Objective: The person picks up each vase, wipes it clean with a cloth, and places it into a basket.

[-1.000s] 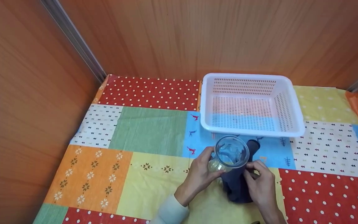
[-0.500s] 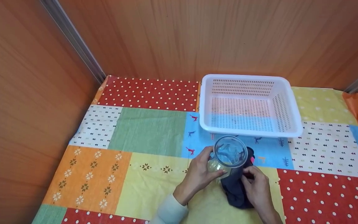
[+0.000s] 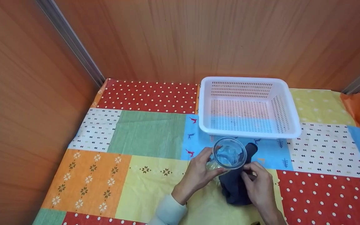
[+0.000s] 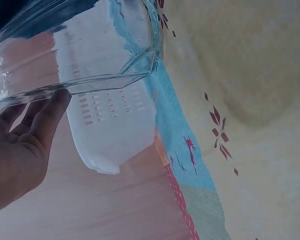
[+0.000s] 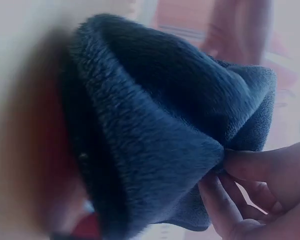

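Observation:
A clear glass jar [image 3: 230, 153] is held tilted by my left hand [image 3: 197, 170], its round mouth towards the head camera. In the left wrist view, fingertips [image 4: 60, 97] press against the side of the glass [image 4: 110, 85]. My right hand [image 3: 261, 186] pinches a dark navy cloth [image 3: 234, 189] between thumb and fingers at the jar's right side. One end of the cloth sticks up beyond the jar and the rest hangs below it. The right wrist view shows the cloth's fuzzy pile [image 5: 145, 135] in folds, gathered where the fingers pinch it.
Behind the jar stands a white perforated plastic basket [image 3: 248, 134] with nothing in it. A patchwork-patterned tablecloth [image 3: 152, 131] covers the table. Wood-grain panels [image 3: 173, 40] rise at the back and left, and orange fabric [image 3: 355, 107] lies at the right.
The right hand and cloth dip slightly towards me, baring a pink patch, then come back up along the jar's side. The left hand keeps its grip on the jar.

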### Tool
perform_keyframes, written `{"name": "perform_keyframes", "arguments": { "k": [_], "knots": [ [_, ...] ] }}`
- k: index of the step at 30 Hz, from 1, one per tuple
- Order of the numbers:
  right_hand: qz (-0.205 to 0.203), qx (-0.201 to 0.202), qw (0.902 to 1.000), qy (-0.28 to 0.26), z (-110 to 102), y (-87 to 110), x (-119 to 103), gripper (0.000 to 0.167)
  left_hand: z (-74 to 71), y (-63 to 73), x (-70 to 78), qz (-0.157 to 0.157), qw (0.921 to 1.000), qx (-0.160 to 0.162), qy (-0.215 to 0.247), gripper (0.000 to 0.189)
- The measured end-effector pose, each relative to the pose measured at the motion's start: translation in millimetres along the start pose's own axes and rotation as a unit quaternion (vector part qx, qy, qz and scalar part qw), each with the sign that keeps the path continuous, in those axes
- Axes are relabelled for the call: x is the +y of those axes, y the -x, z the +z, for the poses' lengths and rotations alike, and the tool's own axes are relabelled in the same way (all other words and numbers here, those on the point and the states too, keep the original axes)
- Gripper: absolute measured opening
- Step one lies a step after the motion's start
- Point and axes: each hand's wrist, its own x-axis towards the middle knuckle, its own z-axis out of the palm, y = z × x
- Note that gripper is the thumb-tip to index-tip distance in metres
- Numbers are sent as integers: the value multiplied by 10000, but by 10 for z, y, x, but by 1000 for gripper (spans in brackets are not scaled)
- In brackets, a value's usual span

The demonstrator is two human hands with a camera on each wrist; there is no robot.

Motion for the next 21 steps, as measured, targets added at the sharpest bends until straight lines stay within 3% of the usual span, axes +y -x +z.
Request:
{"name": "perform_keyframes", "arguments": {
  "k": [7,13,21],
  "knots": [
    [-191,347,9990,-222,12,10,-106,16,-13,1,-6,64,10000,22,44,65],
    [37,282,9992,-272,82,21,8,17,-9,8,4,30,10000,56,49,67],
    [226,37,9996,142,177,47,282,15,19,19,-5,13,10000,44,-37,69]
  ]
}}
